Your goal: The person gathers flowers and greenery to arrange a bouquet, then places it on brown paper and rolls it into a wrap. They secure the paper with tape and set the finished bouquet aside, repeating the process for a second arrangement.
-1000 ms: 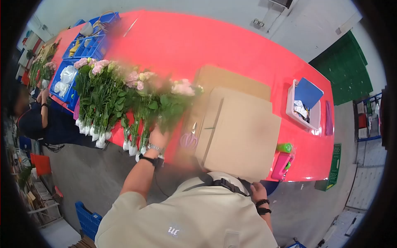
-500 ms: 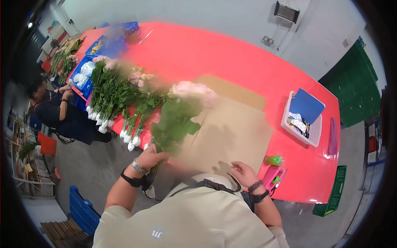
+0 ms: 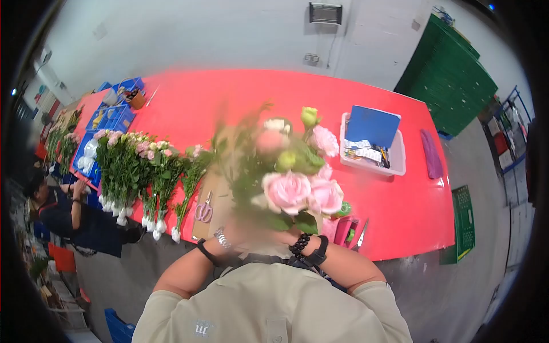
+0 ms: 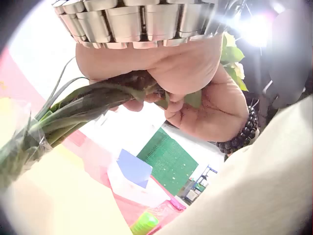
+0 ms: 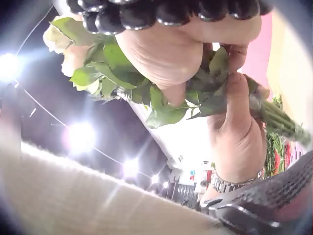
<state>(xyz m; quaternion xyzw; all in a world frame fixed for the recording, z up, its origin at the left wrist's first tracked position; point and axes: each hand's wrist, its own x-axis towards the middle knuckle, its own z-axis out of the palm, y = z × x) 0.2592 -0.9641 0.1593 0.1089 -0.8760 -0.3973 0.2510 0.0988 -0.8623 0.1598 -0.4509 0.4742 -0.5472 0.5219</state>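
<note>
While both hands are raised close in front of the person's chest, they hold one bouquet of pink roses [image 3: 297,183] upright above the near edge of the red desk [image 3: 274,97]. From the left wrist view, the left hand [image 4: 161,63] has its fingers curled tight round the green stems [image 4: 73,105], whose lower ends are bound in clear wrap. Just beside it, the right hand [image 4: 217,112] — a dark bead bracelet at its wrist — grips the same stems among the leaves; the right wrist view shows its fingers [image 5: 171,54] closed over the foliage, touching the left hand [image 5: 239,137]. In the head view the blooms hide most of both hands, and parts of the bunch are blurred.

On the desk's near edge, left of the bouquet, lie purple-handled scissors [image 3: 203,210] on a sheet of brown cardboard [image 3: 214,194]. Further toward the left end, several bunches of pink flowers [image 3: 134,171] lie with their white-wrapped stem ends hanging over the near edge. Toward the right end stands a white tray [image 3: 394,167] with a blue folder [image 3: 372,124] on top — a purple cloth [image 3: 432,154] lies beside it, nearer the right edge. Blue crates [image 3: 114,114] sit at the far left corner. Another person [image 3: 68,211] sits at the left end of the desk.
</note>
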